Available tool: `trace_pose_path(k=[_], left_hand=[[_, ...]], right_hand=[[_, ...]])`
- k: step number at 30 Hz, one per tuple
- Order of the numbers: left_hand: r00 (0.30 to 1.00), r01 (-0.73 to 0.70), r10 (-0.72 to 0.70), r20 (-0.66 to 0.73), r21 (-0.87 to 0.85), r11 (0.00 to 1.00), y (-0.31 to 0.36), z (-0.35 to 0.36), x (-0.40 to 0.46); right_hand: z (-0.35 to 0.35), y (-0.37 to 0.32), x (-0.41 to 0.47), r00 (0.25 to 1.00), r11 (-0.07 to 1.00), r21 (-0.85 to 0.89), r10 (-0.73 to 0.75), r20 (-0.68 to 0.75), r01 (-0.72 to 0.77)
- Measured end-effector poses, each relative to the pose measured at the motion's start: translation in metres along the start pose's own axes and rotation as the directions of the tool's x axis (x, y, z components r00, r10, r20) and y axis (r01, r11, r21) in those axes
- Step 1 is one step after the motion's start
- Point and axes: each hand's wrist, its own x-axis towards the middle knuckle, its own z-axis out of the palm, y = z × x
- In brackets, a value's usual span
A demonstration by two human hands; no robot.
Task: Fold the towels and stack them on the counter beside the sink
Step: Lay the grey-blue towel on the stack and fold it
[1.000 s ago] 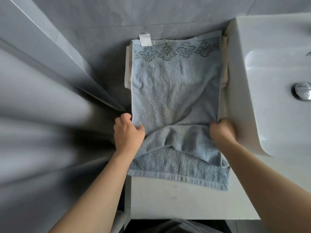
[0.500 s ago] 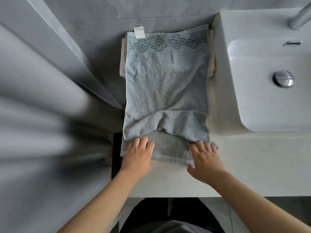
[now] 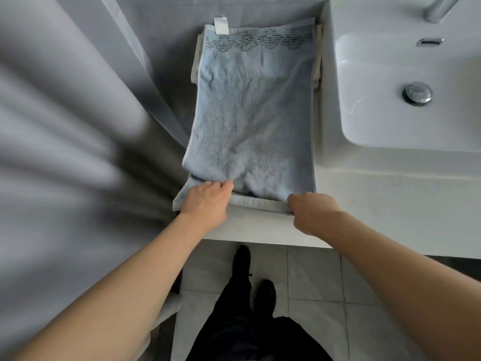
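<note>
Far left: blurred folds of a pale grey curtain [image 3: 65,157], filling that whole side; just beyond its edge, a grey tiled wall [image 3: 166,43] behind the counter.

Next, the left hand [image 3: 208,199], palm down at the near-left corner of the towel, fingers bent over the pale hem and resting on it; fingertips tucked toward the fold, so whether gripping or merely pressing cannot be told.

Centre: a light blue terry towel with a band of dark diamond patterning at its far end [image 3: 252,105], spread lengthwise on the white stone counter [image 3: 364,199], its near end doubled under into a soft fold; a white care label [image 3: 221,26] sticking up at the far-left corner; beneath it, cream-coloured folded towels [image 3: 195,63] showing only as thin edges along both long sides, just beside the basin wall on the right.

Below the counter edge: pale floor tiles [image 3: 312,277] and dark trousers and shoes [image 3: 244,308] of the person.

Then the right hand [image 3: 309,212], curled at the near-right corner, fingers wrapped around the towel's hem and pinching it.

Far right: a white ceramic sink basin [image 3: 390,121] with a chrome drain plug [image 3: 417,93], a slot overflow [image 3: 429,42] and the base of a chrome tap [image 3: 440,7] at the top edge.
</note>
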Motion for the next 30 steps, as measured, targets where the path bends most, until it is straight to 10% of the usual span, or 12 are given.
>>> trace_pose_path(k=[6,12,16,20,30], left_hand=[[0.950,-0.087,0.102,0.296,-0.063,0.994,0.020,0.003,-0.041],[0.663,0.014,0.152,0.733,-0.215,0.976,0.024,0.005,-0.042],[0.957,0.089,0.005,0.289,-0.310,0.947,-0.003,-0.007,0.012],[0.989,0.104,-0.128,-0.073,-0.272,0.957,-0.012,0.009,0.089],[0.949,0.279,-0.310,-0.065,-0.292,0.915,-0.024,0.045,0.170]], right_hand=[[0.010,-0.006,-0.034,0.990,0.980,-0.184,-0.053,0.129,0.076],[0.005,-0.011,-0.037,0.870,1.000,0.008,-0.028,0.492,0.028],[-0.015,0.004,0.037,0.999,0.966,0.256,-0.037,-0.026,0.043],[-0.030,0.016,0.121,0.864,0.949,0.286,0.028,-0.502,0.136],[0.010,0.058,0.201,0.830,0.983,0.171,0.151,-0.536,-0.069]])
